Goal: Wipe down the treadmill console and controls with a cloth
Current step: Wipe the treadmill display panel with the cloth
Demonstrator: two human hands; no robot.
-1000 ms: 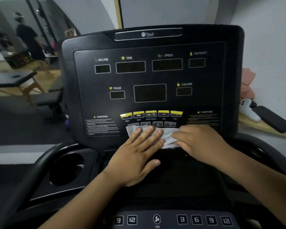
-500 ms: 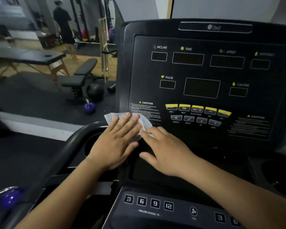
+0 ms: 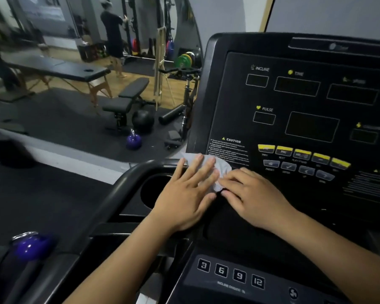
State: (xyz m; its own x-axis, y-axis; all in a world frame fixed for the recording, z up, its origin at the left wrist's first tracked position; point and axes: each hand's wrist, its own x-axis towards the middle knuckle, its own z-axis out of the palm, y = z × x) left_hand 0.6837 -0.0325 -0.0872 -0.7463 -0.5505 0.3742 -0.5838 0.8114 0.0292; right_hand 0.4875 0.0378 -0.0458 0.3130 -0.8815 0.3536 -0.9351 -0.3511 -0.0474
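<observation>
White cloth (image 3: 223,167) sits at the console's (image 3: 228,95) lower left corner, below its CAUTION label (image 3: 231,150). We press it with our left hand (image 3: 184,198) spread flat and our right hand (image 3: 255,194) flat too.

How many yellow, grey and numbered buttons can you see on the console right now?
Yellow buttons: 5
Grey buttons: 4
Numbered buttons: 4
Total: 13

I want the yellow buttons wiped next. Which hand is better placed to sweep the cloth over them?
Probably the right hand: its fingers rest on the edge of the cloth nearest the yellow buttons, while the left hand lies flat on its far side, beside the cup holder.
</observation>
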